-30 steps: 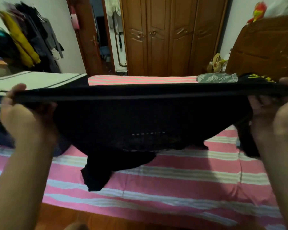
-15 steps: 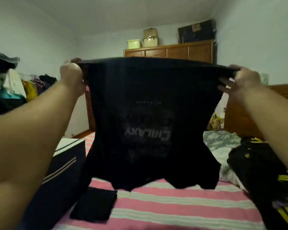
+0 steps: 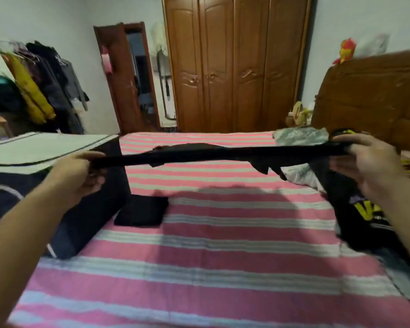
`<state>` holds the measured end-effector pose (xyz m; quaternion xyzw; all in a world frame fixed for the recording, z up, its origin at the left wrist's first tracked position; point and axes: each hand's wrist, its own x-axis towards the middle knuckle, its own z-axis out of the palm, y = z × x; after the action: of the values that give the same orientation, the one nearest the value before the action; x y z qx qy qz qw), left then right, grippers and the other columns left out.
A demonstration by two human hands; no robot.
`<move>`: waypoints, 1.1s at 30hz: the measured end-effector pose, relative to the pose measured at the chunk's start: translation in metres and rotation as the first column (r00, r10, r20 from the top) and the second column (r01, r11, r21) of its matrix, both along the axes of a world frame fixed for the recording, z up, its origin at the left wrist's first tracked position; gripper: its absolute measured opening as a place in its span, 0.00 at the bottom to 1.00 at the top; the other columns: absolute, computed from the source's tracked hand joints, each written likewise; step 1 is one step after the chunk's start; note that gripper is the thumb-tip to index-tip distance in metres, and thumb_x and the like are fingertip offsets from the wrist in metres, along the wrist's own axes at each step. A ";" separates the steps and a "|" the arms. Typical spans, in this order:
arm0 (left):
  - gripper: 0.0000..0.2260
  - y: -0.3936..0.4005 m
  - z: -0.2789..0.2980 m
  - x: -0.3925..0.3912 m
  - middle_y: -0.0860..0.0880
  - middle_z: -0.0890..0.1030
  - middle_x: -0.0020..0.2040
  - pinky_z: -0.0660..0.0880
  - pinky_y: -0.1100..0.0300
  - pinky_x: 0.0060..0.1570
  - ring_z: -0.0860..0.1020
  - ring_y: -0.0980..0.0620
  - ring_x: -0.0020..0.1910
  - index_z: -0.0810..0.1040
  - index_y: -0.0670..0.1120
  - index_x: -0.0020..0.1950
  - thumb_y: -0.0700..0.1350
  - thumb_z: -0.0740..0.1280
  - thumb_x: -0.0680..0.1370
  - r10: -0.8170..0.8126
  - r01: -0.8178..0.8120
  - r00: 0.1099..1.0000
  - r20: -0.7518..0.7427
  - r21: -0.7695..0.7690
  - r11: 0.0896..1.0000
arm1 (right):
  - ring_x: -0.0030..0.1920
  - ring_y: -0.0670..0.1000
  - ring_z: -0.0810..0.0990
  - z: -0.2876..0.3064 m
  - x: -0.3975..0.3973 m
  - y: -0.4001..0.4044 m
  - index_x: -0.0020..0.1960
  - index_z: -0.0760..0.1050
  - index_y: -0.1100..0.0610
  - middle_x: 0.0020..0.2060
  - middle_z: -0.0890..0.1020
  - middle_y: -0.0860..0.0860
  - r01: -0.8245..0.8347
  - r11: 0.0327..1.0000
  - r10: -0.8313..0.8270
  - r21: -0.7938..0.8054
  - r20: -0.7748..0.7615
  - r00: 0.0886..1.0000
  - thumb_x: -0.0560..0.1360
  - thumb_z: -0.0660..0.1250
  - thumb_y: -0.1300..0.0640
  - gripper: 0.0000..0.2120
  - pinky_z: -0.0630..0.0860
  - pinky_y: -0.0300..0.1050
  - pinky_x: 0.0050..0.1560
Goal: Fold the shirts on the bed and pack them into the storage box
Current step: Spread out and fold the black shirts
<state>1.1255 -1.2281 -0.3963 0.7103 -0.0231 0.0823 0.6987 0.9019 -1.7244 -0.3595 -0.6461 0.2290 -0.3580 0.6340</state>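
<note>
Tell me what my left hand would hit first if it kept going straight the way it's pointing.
Probably nothing soon: the left hand, pinching the stretched black shirt, points forward and to the right over the pink striped bed. The dark fabric storage box sits beside and below it, though depth is unclear.

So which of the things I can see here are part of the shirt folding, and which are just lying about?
Part of the job:
black shirt, stretched between left hand and right hand
folded black garment on the bed
storage box
black shirt with yellow print

Just lying about:
wardrobe
clothes rack
headboard
grey patterned cloth
</note>
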 end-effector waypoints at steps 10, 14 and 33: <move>0.14 0.067 -0.239 -0.081 0.34 0.81 0.52 0.80 0.51 0.43 0.80 0.38 0.47 0.79 0.35 0.63 0.30 0.62 0.79 0.269 0.181 0.781 -0.563 0.618 0.765 | 0.43 0.54 0.82 -0.216 -0.096 0.077 0.51 0.85 0.57 0.42 0.86 0.59 -0.396 0.906 0.386 0.149 -0.674 0.629 0.74 0.68 0.75 0.16 0.78 0.48 0.45; 0.34 -0.023 -0.209 -0.122 0.50 0.75 0.69 0.71 0.56 0.68 0.74 0.53 0.67 0.72 0.54 0.74 0.52 0.78 0.70 -0.248 0.408 0.913 -0.324 0.712 0.571 | 0.53 0.49 0.85 -0.186 -0.070 0.124 0.63 0.77 0.59 0.52 0.86 0.56 -0.616 0.761 0.612 0.202 -0.539 0.579 0.74 0.57 0.81 0.27 0.79 0.35 0.46; 0.15 -0.016 -0.049 -0.175 0.50 0.84 0.39 0.74 0.49 0.52 0.80 0.54 0.42 0.86 0.53 0.45 0.35 0.67 0.79 -0.276 0.211 0.954 0.120 0.389 0.897 | 0.80 0.64 0.40 -0.331 0.080 0.185 0.80 0.29 0.48 0.80 0.36 0.54 -0.564 0.683 -0.072 -0.464 -0.811 0.581 0.77 0.68 0.57 0.51 0.55 0.66 0.76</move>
<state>0.9507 -1.2446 -0.4458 0.8113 -0.1872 0.0490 0.5516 0.9815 -1.5391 -0.6901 -0.9456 0.2294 0.0014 0.2306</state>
